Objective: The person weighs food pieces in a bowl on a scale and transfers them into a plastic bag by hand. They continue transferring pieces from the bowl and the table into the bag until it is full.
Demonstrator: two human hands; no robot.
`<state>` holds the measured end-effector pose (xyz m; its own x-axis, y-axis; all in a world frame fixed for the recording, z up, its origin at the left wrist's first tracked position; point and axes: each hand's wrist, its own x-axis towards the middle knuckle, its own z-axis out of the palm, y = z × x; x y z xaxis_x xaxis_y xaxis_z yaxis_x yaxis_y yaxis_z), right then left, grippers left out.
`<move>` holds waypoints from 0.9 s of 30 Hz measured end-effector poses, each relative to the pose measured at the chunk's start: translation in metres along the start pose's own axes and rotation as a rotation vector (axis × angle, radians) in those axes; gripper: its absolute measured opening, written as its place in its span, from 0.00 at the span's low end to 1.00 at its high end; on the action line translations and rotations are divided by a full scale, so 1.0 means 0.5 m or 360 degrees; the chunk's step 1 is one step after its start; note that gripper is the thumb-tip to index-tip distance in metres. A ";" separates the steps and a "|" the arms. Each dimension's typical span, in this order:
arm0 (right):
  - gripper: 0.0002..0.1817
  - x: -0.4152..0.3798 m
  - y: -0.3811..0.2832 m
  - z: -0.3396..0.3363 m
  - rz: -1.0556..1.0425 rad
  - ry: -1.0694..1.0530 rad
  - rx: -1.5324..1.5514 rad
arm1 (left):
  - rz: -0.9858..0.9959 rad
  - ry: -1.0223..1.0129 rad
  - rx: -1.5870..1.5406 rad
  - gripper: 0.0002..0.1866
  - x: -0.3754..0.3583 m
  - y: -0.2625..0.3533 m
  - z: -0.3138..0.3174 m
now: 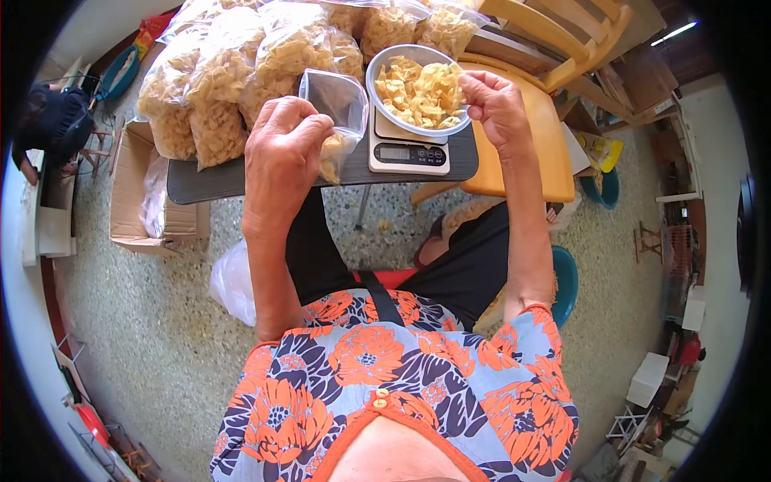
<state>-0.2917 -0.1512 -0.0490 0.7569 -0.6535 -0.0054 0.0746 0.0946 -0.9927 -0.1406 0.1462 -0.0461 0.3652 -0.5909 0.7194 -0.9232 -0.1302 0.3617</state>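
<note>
My left hand is closed on the edge of a clear plastic bag. The bag's mouth gapes upward, and a few pale yellow pieces show near its bottom. A white plastic bowl of dried, chip-like yellow pieces sits on a digital kitchen scale. At the bowl's right rim, my right hand has thumb and fingers pinched together, seemingly on the rim. The scale stands at the right part of a dark tabletop, with its display facing me.
Filled clear bags are piled across the back left of the table. A wooden chair stands against the right side. Below left is an open cardboard box. A teal basin lies by my right side; another person is at far left.
</note>
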 end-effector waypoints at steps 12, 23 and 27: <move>0.10 0.003 0.008 0.003 0.0366 0.0045 0.0898 | -0.0005 0.0005 -0.0030 0.07 -0.002 -0.009 0.009; 0.11 -0.079 -0.047 0.245 -0.0161 -0.0190 -0.0454 | 0.0029 0.0010 -0.0097 0.07 0.000 0.002 0.007; 0.10 -0.080 -0.020 0.278 -0.0811 -0.0178 -0.1264 | 0.0001 0.0010 -0.0106 0.07 -0.002 0.007 -0.001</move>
<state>-0.2322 -0.0216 -0.0221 0.8160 -0.3955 0.4215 -0.0192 -0.7474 -0.6642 -0.1440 0.1468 -0.0454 0.3656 -0.5861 0.7231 -0.9134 -0.0764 0.3999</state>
